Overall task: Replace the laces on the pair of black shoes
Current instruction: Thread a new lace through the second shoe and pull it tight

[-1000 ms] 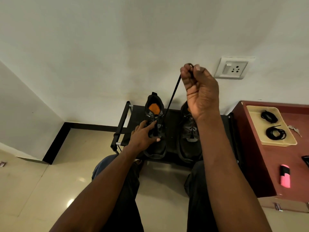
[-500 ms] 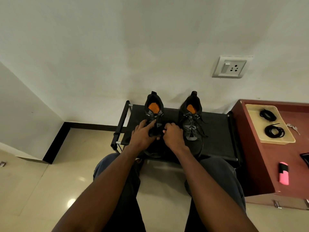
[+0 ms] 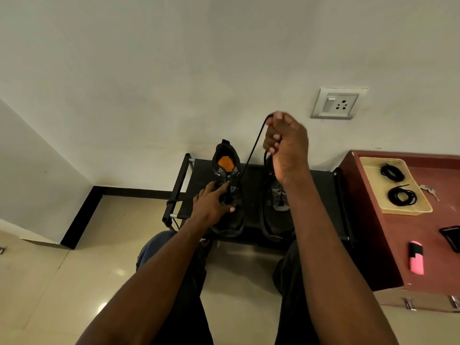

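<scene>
Black lace (image 3: 251,158) runs taut from the left shoe (image 3: 227,195) up to our right hand (image 3: 286,143), fist closed around it at twelve o'clock. Our left hand (image 3: 211,202) pinches that shoe's tongue. We judge we're mid-unlacing: the right shoe (image 3: 278,210), at three o'clock, remains laced, and the coiled laces (image 3: 402,196) lie in the tray (image 3: 373,185) unused.
</scene>
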{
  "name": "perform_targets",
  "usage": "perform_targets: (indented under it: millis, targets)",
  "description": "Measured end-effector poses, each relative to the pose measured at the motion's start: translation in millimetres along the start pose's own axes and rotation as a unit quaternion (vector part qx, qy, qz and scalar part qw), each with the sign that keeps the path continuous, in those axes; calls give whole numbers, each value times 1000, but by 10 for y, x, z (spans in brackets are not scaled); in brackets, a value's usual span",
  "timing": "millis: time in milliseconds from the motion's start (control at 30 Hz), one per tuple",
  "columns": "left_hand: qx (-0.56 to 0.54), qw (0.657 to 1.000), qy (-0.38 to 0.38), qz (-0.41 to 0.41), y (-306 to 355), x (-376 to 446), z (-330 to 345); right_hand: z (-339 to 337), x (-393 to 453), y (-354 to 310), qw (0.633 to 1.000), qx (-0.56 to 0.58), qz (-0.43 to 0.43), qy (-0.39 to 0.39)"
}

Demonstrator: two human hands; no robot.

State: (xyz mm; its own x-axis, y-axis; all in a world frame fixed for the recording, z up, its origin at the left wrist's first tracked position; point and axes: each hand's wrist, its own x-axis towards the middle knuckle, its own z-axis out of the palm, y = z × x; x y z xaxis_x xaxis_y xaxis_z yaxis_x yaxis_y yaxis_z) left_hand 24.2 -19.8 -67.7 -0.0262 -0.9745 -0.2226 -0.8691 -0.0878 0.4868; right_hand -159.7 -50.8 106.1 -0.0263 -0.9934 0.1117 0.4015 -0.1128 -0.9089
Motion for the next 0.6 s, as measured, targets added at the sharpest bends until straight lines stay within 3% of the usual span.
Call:
perform_targets:
  millis: [200, 400, 500, 600]
  targets:
    - [17, 1000, 0, -7, 16, 11, 17, 81, 147, -732, 977, 186, -102, -28]
    - [28, 1000, -8, -6, 27, 25, -8, 100, 102, -827, 979, 165, -117, 33]
    - [22, 1000, -9, -5, 31, 16, -24, 27, 105, -673, 970, 67, -108, 208]
    - [12, 1000, -5, 7, 15, -16, -40, -123, 80, -299, 881, -211, -87, 414]
